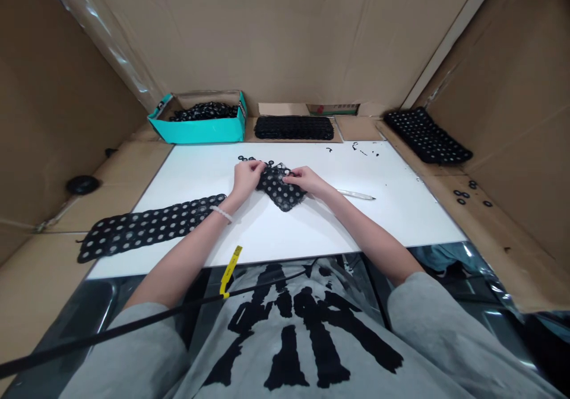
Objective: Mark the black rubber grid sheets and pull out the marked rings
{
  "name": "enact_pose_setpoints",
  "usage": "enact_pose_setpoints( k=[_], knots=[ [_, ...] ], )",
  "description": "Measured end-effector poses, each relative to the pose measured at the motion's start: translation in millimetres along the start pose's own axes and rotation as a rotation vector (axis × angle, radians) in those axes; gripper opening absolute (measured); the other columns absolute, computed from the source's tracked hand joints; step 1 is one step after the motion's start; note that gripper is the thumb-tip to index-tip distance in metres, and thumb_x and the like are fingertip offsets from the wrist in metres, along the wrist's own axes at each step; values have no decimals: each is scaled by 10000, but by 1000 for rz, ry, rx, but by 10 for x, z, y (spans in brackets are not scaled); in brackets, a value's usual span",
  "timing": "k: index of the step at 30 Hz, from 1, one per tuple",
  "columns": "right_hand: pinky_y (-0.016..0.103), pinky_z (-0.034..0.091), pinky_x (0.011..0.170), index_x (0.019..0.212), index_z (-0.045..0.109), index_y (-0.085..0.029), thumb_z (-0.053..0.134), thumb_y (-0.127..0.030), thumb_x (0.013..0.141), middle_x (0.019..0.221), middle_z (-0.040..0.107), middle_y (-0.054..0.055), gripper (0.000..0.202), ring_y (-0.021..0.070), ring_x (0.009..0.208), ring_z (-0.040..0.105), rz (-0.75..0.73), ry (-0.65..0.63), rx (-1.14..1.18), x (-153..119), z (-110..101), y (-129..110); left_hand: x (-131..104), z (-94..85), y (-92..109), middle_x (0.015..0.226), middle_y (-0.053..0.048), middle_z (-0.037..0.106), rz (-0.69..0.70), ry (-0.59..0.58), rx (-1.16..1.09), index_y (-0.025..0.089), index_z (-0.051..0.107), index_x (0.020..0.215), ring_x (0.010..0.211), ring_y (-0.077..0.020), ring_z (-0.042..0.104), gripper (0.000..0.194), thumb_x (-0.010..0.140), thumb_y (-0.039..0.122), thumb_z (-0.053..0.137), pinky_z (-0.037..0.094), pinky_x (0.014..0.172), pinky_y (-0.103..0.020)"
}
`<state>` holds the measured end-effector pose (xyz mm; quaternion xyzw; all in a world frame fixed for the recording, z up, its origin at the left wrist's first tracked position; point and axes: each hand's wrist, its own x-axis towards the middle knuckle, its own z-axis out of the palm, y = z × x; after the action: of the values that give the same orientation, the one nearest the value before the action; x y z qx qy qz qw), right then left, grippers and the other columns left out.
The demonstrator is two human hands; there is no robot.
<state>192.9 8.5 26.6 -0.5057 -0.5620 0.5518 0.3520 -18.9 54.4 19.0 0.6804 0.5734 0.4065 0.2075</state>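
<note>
Both hands meet on a small black perforated sheet near the middle of the white board. The left hand pinches the sheet's far left corner, fingers curled over its edge; the right hand grips the sheet's far right edge, thumb and fingertips closed on it. The near corner of the sheet touches the board, while the far part is lifted a little between the two hands. How many fingers lie under the sheet cannot be seen.

Just beyond the sheet, by the left hand, a few small black rings lie on the board; they are too small to count. To the right of the sheet lies a white pen. To its left, a long black perforated strip stretches across the board's left edge onto the cardboard.

Farther back from the sheet stand a teal box filled with black parts, a flat black stack, and, off to the right, another black perforated mat leaning on the cardboard. Loose rings sit on the cardboard to the right of the board. Brown cardboard walls enclose the whole bench. A black cable with a yellow tag crosses the person's lap, cut off at the lower left.
</note>
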Motion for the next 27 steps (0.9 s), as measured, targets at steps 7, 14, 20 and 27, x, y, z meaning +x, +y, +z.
enact_pose_setpoints(
  k=[7,14,20,27],
  knots=[
    [244,315,564,664,611,-148,767,-443,601,592,577,-19,340,106,578,474,10,99,-13,8,13,32,34,-99,-46,1337,-147,606,41,87,307,238,704,1220,1193,-387,449,365,893,337,575,384,950,-537],
    [235,363,633,779,681,-130,718,-498,642,682,637,-9,394,125,690,526,-144,16,107,-25,56,-6,-298,-76,332,930,-77,745,400,-254,38,199,758,938,935,-257,591,284,783,433,717,464,888,-409],
    [227,346,569,682,652,-126,789,-442,599,592,594,-16,355,102,595,483,-91,-44,49,-19,-20,4,-84,-52,87,840,-93,756,-132,-153,-375,144,752,820,782,-226,644,296,683,407,749,487,701,-330],
    [225,371,511,671,626,-141,793,-367,637,571,594,-3,283,109,554,505,-3,73,79,18,48,75,23,-271,24,1198,-111,696,149,47,108,196,720,1117,1139,-293,566,369,792,365,675,382,1021,-442]
  ],
)
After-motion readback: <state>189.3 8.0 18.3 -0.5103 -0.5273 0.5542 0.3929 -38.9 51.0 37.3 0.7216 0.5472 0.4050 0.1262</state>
